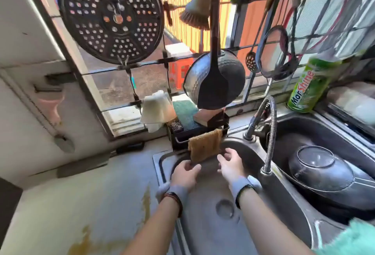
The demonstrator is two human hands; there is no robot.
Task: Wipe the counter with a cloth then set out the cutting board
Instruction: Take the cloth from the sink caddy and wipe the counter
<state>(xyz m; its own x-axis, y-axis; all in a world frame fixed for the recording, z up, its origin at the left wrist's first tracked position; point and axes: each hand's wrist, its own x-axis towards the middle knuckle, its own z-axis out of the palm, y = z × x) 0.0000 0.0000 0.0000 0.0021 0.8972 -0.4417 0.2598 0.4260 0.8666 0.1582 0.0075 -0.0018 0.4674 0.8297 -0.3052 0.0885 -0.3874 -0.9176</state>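
A brown-yellow cloth (205,147) hangs over the front rail of a black sink caddy (182,135). My left hand (185,173) pinches the cloth's lower left corner over the left sink basin. Beside the cloth's lower right edge, my right hand (230,163) has its fingers apart and holds nothing. The pale counter (81,204) to the left carries yellow-brown stains. No cutting board is in view.
A coiled faucet (269,133) arches between the two sink basins (205,204). An upturned metal bowl (320,169) lies in the right basin. A green detergent bottle (308,86) stands on the sill. A pan, ladle, strainers and a perforated plate (111,17) hang on the window bars.
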